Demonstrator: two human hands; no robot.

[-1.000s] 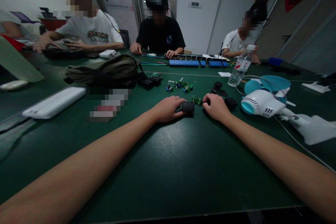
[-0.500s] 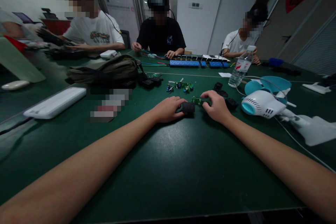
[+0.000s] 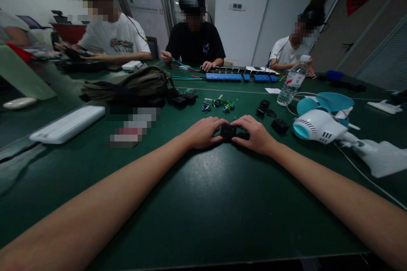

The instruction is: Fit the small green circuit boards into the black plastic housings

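Note:
A small black plastic housing is held just above or on the green table, between both hands. My left hand grips its left side with thumb and fingers. From the right, my right hand closes its thumb and fingertips on the other side. Just behind the fingers a bit of green circuit board shows, mostly hidden by my right hand. Several more small circuit boards with blue parts lie farther back. Black plastic pieces and a black block rest right of my right hand.
A white-and-blue fan with its cable and a water bottle stand right. Left are a white oblong device and a dark bag. Blue socket strips lie at the back, where several people sit.
My right hand has moved left from beside the circuit board onto the black housing. The housing has turned, showing another face. My left hand has stayed in place.

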